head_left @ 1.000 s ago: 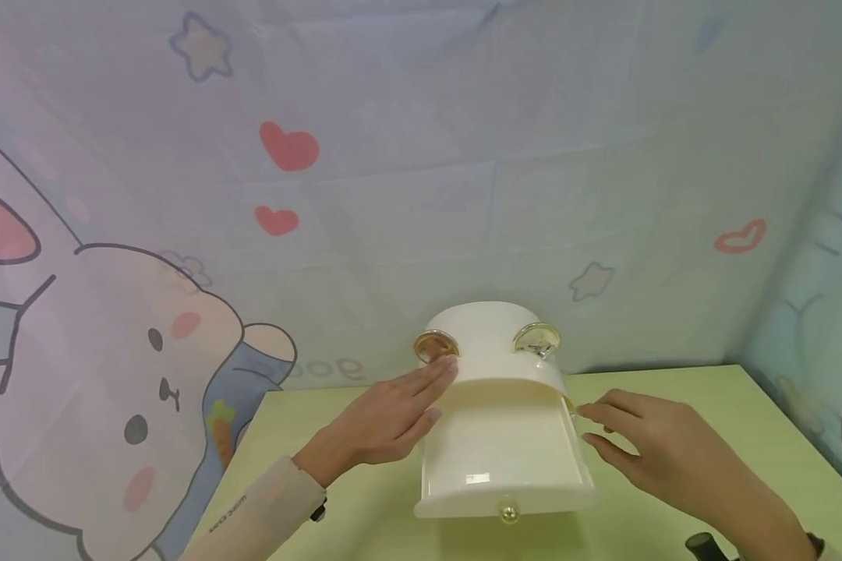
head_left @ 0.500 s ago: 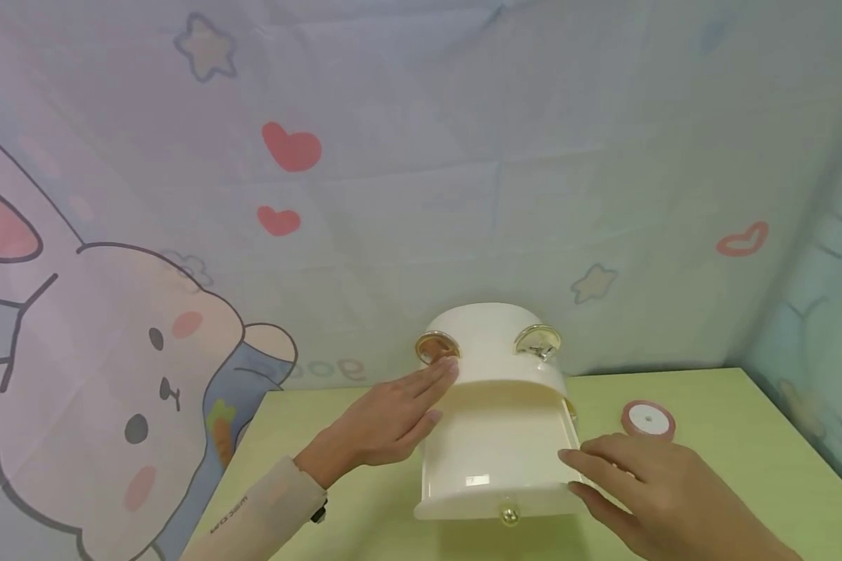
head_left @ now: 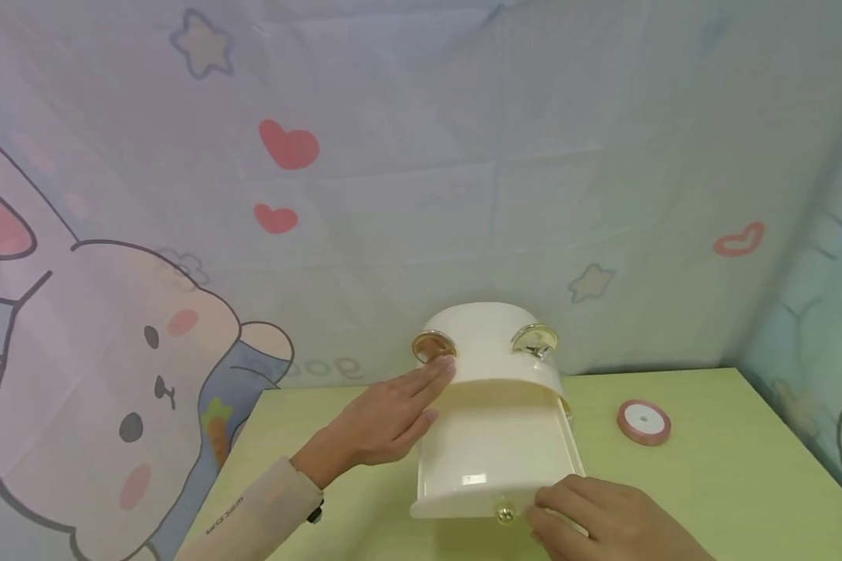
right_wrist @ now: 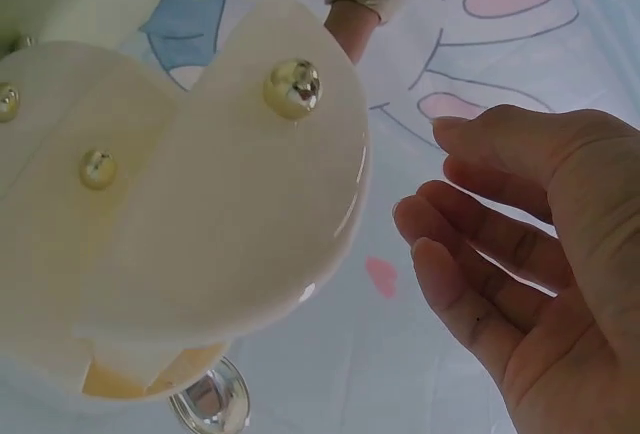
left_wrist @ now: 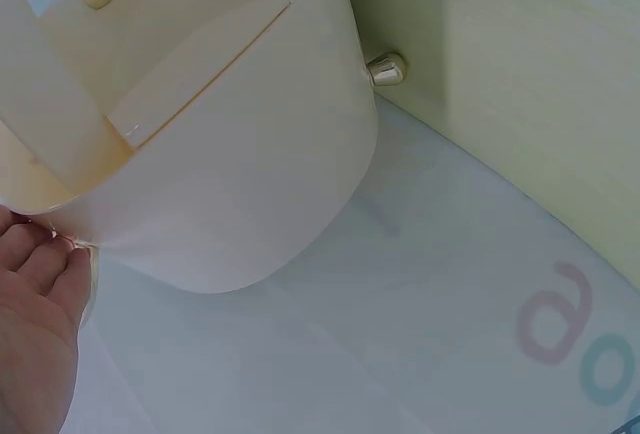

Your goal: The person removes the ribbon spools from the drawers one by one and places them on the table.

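Observation:
A white rounded storage box [head_left: 487, 343] with two gold-rimmed, ear-like discs stands on the table, its top drawer [head_left: 498, 452] pulled out. The drawer's bare white floor shows. My left hand [head_left: 393, 417] rests with straight fingers on the box's upper left, by the left disc [head_left: 433, 345]; in the left wrist view its fingertips [left_wrist: 65, 254] touch the box edge. My right hand [head_left: 596, 518] is at the drawer's front right corner, beside the round gold knob [head_left: 505, 513]. The right wrist view shows its fingers loosely bent, apart from the drawer front [right_wrist: 250, 204], holding nothing.
A roll of pink ribbon [head_left: 643, 422] on a white spool lies on the green table [head_left: 716, 467], right of the box. Behind hangs a cloth backdrop [head_left: 407, 195] printed with a rabbit, hearts and stars. Lower gold knobs [right_wrist: 98, 168] show on the box.
My right hand has moved from the box's right side toward me, to the drawer's front corner. The ribbon roll, hidden a second ago, is now in view. My left hand has stayed put.

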Demonstrator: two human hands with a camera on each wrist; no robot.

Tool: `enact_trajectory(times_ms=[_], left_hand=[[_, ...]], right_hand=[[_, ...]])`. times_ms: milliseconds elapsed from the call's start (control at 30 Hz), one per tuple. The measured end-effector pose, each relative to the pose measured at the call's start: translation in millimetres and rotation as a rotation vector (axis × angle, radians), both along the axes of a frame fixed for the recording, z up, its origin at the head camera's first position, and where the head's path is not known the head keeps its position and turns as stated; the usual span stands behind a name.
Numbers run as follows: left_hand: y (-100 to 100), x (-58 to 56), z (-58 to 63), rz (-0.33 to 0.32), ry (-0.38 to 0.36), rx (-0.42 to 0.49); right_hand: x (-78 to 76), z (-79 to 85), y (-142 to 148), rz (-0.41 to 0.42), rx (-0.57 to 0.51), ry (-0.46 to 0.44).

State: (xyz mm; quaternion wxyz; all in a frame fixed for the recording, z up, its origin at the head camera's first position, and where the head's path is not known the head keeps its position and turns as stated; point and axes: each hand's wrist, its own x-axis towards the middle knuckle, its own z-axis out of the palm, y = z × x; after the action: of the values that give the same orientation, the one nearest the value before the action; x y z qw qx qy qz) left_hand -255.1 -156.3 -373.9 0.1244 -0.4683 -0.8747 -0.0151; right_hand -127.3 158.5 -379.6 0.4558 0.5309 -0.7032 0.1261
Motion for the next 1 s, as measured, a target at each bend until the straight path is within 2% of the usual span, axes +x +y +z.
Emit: enact_trajectory(times_ms=[200, 367, 500, 667, 1000], left_hand=[[0, 0.5, 0.3, 0.0, 0.004, 0.002], [-1, 0.6, 0.5, 0.003, 0.002, 0.009], [-1, 0.3, -0.5, -0.001, 0.011, 0.015], [-1, -0.3, -1.8, -0.01, 0.019, 0.025], [-1, 0.5, -2.5, -0.006, 0.015, 0.023]], right_hand=[[2.9, -22.2, -9, -0.073, 0.022, 0.036], [0.6, -31.2, -15, -0.147, 0.083, 0.106], [0.8, -39.6, -21, -0.2, 0.126, 0.099], [-0.2, -48.4, -26, -0.191, 0.105, 0.064], [-6.0, -57.6, -30, -0.19, 0.097, 0.167]])
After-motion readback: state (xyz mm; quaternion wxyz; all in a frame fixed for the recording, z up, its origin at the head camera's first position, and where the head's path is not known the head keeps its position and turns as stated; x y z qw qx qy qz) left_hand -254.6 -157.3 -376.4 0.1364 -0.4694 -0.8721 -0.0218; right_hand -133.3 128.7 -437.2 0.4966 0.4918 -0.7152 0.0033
